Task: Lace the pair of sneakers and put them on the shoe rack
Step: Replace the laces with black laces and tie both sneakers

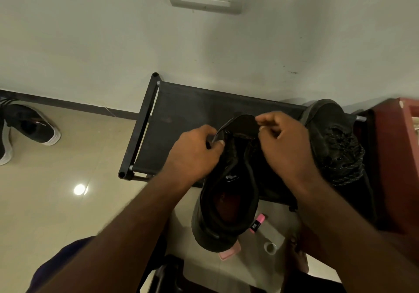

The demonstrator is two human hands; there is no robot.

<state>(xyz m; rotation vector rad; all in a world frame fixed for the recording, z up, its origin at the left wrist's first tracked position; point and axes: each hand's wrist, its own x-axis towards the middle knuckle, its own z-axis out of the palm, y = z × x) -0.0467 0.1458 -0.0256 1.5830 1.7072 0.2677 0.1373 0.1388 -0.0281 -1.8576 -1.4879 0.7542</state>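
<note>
Pale wall behind, black fabric shoe rack (181, 102) below, and the black low-top sneaker (226, 202) lay toe-away over its front rail. Left hand (195, 154), grip clamped on the flat dark lace (217, 134); right hand (285, 143) pinched opposite, contents impossible to tell.

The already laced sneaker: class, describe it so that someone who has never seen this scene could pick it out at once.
Start at the black shoe rack against the white wall. At its right end, beside the red-brown furniture, sits a black sneaker. Its speckled laces are already threaded, unlike the open sneaker that the left hand and right hand grip.
</note>
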